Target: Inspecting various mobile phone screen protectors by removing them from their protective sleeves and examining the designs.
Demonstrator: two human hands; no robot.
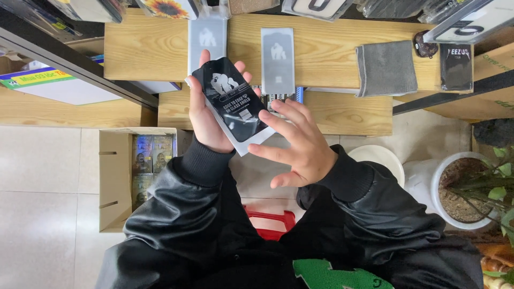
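The black screen-protector packet [234,103] lies tilted in my left hand [206,115], held above the near edge of the wooden shelf [342,109]. I'd judge it could slip: it rests on the palm, gripped only along its edges by curled fingers and thumb. My right hand [297,147] has its fingers spread wide, fingertips [276,105] touching the packet's right edge. Two grey packets [277,60] lie farther away, a grey cloth [386,68] to the right.

You have a flat black packet [234,104] with a white back and pale artwork, tilted in your left palm above the worktop edge.
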